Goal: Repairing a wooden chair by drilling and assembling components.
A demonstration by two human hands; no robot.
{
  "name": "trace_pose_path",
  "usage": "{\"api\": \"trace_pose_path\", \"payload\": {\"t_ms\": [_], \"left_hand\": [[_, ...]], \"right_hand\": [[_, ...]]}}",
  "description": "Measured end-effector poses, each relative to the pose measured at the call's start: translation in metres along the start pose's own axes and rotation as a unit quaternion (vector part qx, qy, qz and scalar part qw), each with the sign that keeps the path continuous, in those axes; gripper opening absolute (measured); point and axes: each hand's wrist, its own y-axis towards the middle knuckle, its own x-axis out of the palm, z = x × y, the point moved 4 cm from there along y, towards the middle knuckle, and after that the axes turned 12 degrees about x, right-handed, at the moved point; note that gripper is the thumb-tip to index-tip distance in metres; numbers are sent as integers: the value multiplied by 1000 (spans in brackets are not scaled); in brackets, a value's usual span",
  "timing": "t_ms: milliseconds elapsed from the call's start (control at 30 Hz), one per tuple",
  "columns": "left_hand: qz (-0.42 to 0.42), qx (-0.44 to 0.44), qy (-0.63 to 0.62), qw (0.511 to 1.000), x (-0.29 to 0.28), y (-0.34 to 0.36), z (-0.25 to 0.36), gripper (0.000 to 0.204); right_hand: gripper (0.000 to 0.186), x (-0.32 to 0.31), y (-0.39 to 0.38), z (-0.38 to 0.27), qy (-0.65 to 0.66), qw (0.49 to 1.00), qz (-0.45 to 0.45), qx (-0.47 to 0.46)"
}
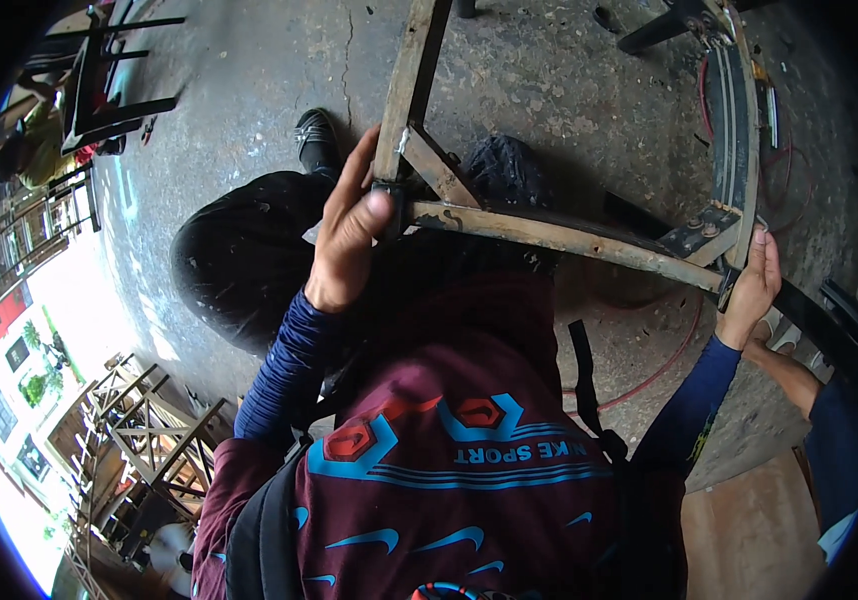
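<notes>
In front of my lap is a wooden frame (569, 233), with bare worn wood on some faces and black on others. Short diagonal braces (439, 166) sit inside its two near corners. My left hand (349, 235) is closed round the near left corner, its thumb on the black end and its fingers up along the side. The near right corner is gripped by my right hand (755, 285), its fingertips at the outer edge beside a curved side rail (734, 130). Parts of the fingers are hidden behind the wood.
A co-worker's arm (789, 375) reaches in at the right, above a plywood sheet (754, 525). A red hose (649, 393) curls over the stained concrete floor (239, 90). Black frames (99, 115) stand at the upper left, and stacked wooden frames (154, 430) at the lower left.
</notes>
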Motion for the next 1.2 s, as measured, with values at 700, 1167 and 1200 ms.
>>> {"api": "trace_pose_path", "payload": {"t_ms": [700, 1167, 1200], "left_hand": [[100, -20, 340, 935, -9, 35, -3, 72], [106, 15, 341, 934, -1, 34, 3, 69], [104, 11, 344, 933, -1, 34, 3, 69]], "right_hand": [[35, 9, -8, -27, 15, 999, -23, 46], [35, 10, -11, -26, 18, 999, -20, 41], [34, 11, -12, -27, 12, 999, -14, 38]]}}
